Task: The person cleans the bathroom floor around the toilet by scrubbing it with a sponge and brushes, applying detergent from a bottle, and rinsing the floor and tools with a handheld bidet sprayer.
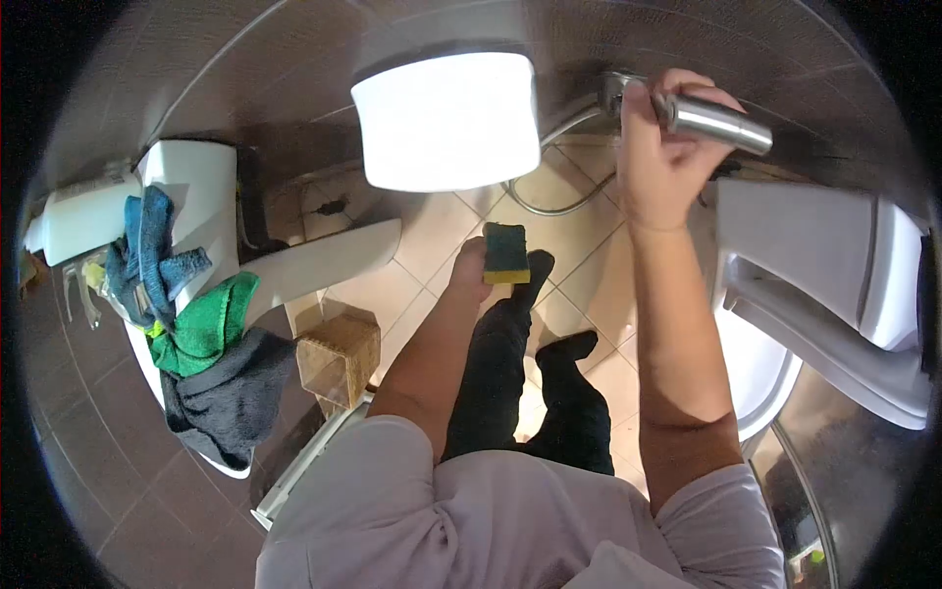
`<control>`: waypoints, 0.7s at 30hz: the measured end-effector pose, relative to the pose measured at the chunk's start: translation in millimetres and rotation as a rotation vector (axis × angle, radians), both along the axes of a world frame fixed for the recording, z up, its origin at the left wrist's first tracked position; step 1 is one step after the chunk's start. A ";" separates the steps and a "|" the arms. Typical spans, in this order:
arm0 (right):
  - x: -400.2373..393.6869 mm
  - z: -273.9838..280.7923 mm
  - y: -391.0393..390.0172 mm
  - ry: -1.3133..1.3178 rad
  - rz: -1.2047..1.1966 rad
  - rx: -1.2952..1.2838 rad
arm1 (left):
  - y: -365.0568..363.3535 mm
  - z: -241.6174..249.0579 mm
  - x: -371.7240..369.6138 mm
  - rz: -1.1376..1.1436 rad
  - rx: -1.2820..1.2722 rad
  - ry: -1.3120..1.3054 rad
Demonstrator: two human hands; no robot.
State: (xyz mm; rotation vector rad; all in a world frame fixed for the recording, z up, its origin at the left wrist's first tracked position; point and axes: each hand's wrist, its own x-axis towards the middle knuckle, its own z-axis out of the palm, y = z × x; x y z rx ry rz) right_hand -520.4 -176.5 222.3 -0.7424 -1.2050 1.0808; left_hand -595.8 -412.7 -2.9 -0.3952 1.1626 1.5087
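Observation:
My left hand (471, 267) is closed around a sponge (506, 250) with a dark green scouring side and a yellow edge, held out over the floor. My right hand (669, 162) reaches up to the wall, its fingers wrapped around a shiny metal bidet sprayer (724, 124). Beside those fingers is a metal wall fitting (616, 90). A thin metal hose (569, 210) loops below it, partly hidden behind a bright white rounded object (446, 123). The palm side of my right hand hides part of the sprayer.
At left, a white basin (196, 167) carries a white bottle (90, 216), blue cloth (147, 245), green cloth (206, 329) and dark grey cloth (231, 398). A square brown container (339, 358) stands near my left arm. White bathroom fixtures (795, 236) are close on the right.

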 end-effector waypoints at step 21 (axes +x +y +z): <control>185.5 -68.9 -65.5 -0.180 -0.077 -0.411 | -81.3 -1.4 41.6 0.335 -0.077 -0.058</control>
